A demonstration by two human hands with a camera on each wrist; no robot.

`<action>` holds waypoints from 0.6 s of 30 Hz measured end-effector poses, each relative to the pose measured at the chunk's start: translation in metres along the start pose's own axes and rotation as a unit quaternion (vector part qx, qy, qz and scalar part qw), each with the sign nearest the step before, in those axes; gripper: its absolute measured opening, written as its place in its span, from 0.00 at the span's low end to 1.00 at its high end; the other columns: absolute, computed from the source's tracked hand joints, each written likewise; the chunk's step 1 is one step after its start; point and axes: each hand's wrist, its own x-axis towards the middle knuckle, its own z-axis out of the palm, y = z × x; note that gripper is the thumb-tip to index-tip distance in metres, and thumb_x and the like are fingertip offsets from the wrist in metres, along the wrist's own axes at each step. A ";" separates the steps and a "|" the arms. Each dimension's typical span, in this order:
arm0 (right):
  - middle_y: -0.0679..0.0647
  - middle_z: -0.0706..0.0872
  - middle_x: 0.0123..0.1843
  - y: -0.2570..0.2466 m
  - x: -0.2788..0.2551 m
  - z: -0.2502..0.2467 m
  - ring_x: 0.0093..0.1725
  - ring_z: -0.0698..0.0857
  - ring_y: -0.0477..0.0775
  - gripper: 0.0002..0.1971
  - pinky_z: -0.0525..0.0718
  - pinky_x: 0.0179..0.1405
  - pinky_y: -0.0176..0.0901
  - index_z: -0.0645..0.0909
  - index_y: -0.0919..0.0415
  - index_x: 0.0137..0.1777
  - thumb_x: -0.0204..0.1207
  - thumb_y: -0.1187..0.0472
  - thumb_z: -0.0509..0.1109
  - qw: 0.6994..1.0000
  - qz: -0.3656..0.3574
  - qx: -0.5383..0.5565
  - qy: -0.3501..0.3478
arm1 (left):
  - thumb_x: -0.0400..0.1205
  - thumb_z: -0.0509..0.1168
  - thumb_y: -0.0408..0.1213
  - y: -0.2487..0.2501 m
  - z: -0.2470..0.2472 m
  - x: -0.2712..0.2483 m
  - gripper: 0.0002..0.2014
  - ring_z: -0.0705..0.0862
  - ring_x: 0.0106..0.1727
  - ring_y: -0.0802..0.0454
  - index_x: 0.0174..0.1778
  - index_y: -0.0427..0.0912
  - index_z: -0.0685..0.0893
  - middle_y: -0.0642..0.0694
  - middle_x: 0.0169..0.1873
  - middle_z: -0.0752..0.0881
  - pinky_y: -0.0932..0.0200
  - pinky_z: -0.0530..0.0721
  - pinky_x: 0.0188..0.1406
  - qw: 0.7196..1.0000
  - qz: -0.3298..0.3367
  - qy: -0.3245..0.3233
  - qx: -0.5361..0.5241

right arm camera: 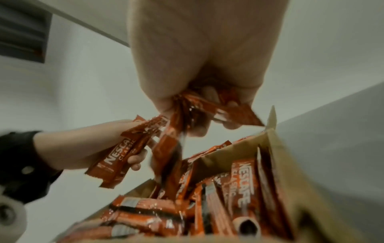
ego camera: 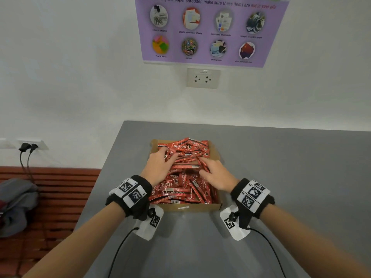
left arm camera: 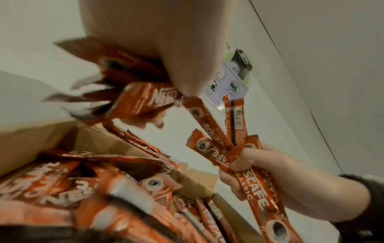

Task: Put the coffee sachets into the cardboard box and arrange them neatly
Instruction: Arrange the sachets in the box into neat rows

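Reaching palm-down into the cardboard box [ego camera: 217, 152] on the grey table [ego camera: 291, 167], the left hand [ego camera: 159, 167] and right hand [ego camera: 217, 175] each curl their fingers around a bunch of red coffee sachets [ego camera: 180, 189], with loose ones heaped beneath.

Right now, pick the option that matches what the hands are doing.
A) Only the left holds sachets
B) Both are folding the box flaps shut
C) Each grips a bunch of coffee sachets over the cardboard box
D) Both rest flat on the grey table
C: the left hand and the right hand each grip several red coffee sachets above the open cardboard box, which holds a jumbled heap of sachets.
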 end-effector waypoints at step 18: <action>0.44 0.79 0.32 -0.035 0.005 0.020 0.29 0.80 0.35 0.08 0.74 0.32 0.26 0.70 0.57 0.55 0.80 0.68 0.59 0.992 -0.052 0.077 0.086 | 0.72 0.69 0.58 0.033 0.010 -0.007 0.19 0.84 0.52 0.58 0.50 0.48 0.83 0.53 0.47 0.87 0.57 0.80 0.60 0.983 -0.028 -0.015 -0.180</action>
